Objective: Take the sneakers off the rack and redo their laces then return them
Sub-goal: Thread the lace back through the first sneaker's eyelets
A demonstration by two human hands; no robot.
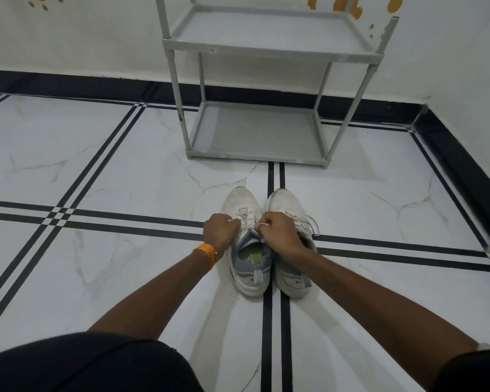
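Observation:
Two white and grey sneakers stand side by side on the tiled floor, toes pointing away from me. Over the left sneaker [245,205] both hands work its white lace [248,219]. My left hand [219,232] is closed on one lace end at the shoe's left side. My right hand [279,232] pinches the other end above the tongue and partly hides the right sneaker [287,203]. Loose laces hang off the right sneaker's outer side. The grey two-shelf rack [266,43] stands behind the shoes with both shelves bare.
The rack stands against a white wall with a black skirting [68,86]. A second wall with black skirting runs along the right. An orange band sits on my left wrist [207,254]. My dark-clothed knees fill the bottom corners.

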